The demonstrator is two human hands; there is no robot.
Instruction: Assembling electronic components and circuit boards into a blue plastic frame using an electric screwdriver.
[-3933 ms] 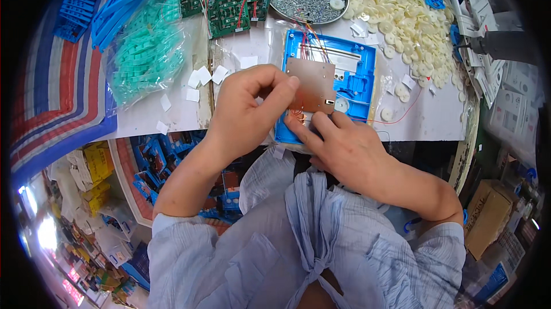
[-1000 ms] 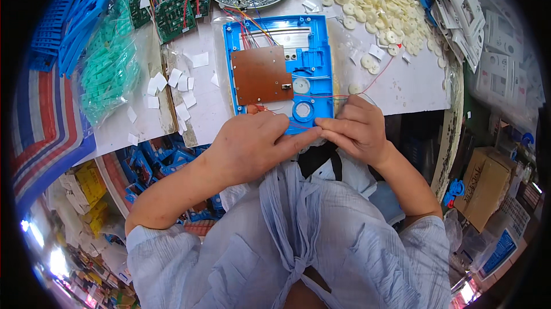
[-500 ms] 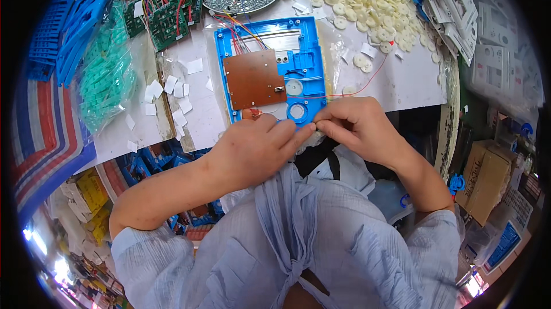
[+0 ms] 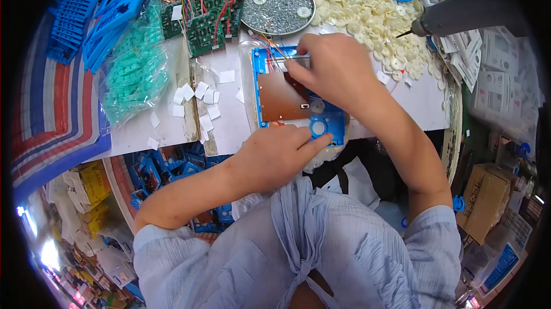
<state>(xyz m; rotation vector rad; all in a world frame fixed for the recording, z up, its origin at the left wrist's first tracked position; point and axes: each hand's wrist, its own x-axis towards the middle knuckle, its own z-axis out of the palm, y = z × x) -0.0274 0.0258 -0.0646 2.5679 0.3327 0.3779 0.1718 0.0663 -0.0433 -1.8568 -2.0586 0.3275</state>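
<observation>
A blue plastic casing (image 4: 339,127) lies on the white work surface in front of me. On it sits a brown circuit board (image 4: 281,98) with a small switch near its right edge. Thin coloured wires (image 4: 274,45) run over the casing's far end. My left hand (image 4: 279,151) holds the casing's near edge, fingers curled, index finger stretched along beside a round blue ring (image 4: 319,127). Above the casing's far right part hovers my right hand (image 4: 336,65), thumb and index finger apart near the wires. Nothing shows between them; its other fingers are partly hidden.
A round tray of screws (image 4: 278,8) stands beyond the casing, with cream plastic discs (image 4: 367,19) heaped to its right. A grey power screwdriver (image 4: 470,13) hangs at upper right. Left are green circuit boards (image 4: 208,30), bagged green parts (image 4: 135,74) and white paper pieces (image 4: 227,76).
My right hand has left the casing's near right corner and moved to its far part. My left hand stays at the near edge. The view has shifted, bringing the screwdriver more into sight.
</observation>
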